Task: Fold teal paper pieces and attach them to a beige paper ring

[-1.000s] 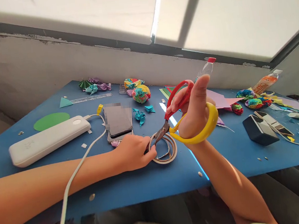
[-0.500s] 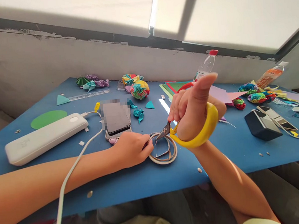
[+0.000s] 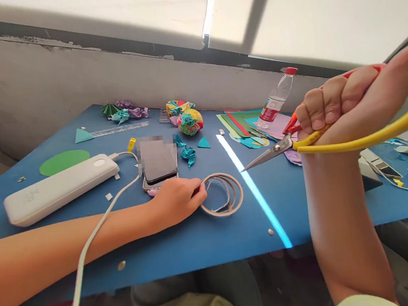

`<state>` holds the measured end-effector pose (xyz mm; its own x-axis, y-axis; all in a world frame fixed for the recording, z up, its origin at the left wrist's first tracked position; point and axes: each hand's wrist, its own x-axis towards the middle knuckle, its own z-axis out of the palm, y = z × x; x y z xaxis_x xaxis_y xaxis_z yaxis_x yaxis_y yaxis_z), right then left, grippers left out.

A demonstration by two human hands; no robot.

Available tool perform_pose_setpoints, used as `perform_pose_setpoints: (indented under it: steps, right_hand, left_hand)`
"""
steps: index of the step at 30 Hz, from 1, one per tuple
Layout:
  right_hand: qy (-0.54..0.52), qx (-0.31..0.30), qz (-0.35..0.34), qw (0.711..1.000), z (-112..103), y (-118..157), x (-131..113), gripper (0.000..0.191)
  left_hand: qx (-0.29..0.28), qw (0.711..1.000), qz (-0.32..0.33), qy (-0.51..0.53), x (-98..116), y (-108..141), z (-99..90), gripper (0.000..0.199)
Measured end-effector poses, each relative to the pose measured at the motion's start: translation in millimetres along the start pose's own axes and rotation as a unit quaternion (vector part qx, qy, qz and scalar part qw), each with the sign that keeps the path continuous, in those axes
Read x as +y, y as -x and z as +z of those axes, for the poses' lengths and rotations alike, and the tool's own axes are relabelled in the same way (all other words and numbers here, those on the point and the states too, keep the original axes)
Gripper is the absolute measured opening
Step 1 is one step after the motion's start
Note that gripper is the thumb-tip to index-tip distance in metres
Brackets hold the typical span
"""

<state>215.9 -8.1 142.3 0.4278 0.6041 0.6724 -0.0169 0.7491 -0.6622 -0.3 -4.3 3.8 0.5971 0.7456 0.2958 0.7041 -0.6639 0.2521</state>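
My left hand (image 3: 179,200) rests on the table, its fingers pinched on the left edge of a thin, ring-shaped tape roll (image 3: 239,202). Narrower rings or strips show inside its loop. Raised at the right, my right hand (image 3: 346,105) is wrapped round scissors (image 3: 270,154) with yellow and red handles. Their blades lie together and point left, above the table and apart from the tape roll. Just behind my left hand lies a dark-screened phone (image 3: 159,161).
A white power bank (image 3: 62,189) sits left; its cable (image 3: 99,229) crosses my left forearm. Crumpled paper balls (image 3: 190,122), a ruler (image 3: 120,130) and a bottle (image 3: 276,101) stand or lie at the back. Coloured paper sheets (image 3: 233,125) lie behind the scissors. A bright light strip crosses the table.
My right hand has moved right and up with the scissors, away from the tape roll. The blades, slightly apart before, are together now. My left hand stays at the tape roll.
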Motion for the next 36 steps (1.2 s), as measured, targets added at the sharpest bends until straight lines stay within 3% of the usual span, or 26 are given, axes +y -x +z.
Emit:
perform_pose_setpoints:
  steps: [2, 3, 5, 7, 9, 14, 19, 24, 29, 32, 36]
  right_hand:
    - [0.127, -0.107, -0.013, 0.986, -1.5, -6.0, 14.8, 0.058]
    - [0.229, -0.162, -0.048, 0.959, -2.4, -7.7, 25.8, 0.058]
    - [0.435, -0.257, -0.094, 0.858, -5.2, -7.2, 53.7, 0.059]
    - [0.584, -0.357, -0.048, 0.727, -9.4, -1.6, 84.9, 0.052]
    - [0.598, -0.397, -0.028, 0.696, -14.2, 7.3, 113.4, 0.040]
    - [0.584, -0.448, -0.030, 0.676, -27.1, 25.3, 149.5, 0.015]
    - [0.555, -0.474, -0.028, 0.683, -39.1, 27.8, 154.7, 0.017]
    - [0.554, -0.462, -0.029, 0.692, -42.8, 27.6, 165.3, 0.014]
    - [0.572, -0.436, -0.034, 0.693, -39.2, 36.7, 154.8, 0.017]
    - [0.519, -0.489, -0.030, 0.701, -39.5, 41.5, 142.8, 0.021]
    - [0.423, -0.526, 0.008, 0.737, -41.7, 37.8, 138.5, 0.021]
  left_hand:
    - [-0.004, 1.000, 0.004, 0.007, -0.5, -0.2, -0.3, 0.027]
    - [-0.004, 1.000, 0.005, 0.013, -0.8, -0.4, -0.4, 0.026]
    - [0.004, 1.000, 0.002, 0.031, -1.6, -1.1, -0.7, 0.026]
    - [0.017, 0.998, -0.009, 0.061, -2.2, -1.4, -1.6, 0.027]
    - [0.031, 0.995, -0.022, 0.093, -2.4, -1.3, -3.0, 0.029]
    - [0.044, 0.992, -0.028, 0.117, -1.9, -0.4, -4.7, 0.031]
    - [0.033, 0.994, 0.035, 0.097, -2.7, 0.9, -1.8, 0.029]
    - [0.069, 0.991, 0.092, 0.069, -2.7, 2.1, 0.1, 0.029]
    - [0.071, 0.991, 0.093, 0.065, -1.8, 1.6, -0.3, 0.029]
    - [0.069, 0.991, 0.096, 0.067, -1.4, 1.2, -0.7, 0.029]
    - [0.058, 0.992, 0.091, 0.068, -1.4, 0.8, -1.6, 0.029]
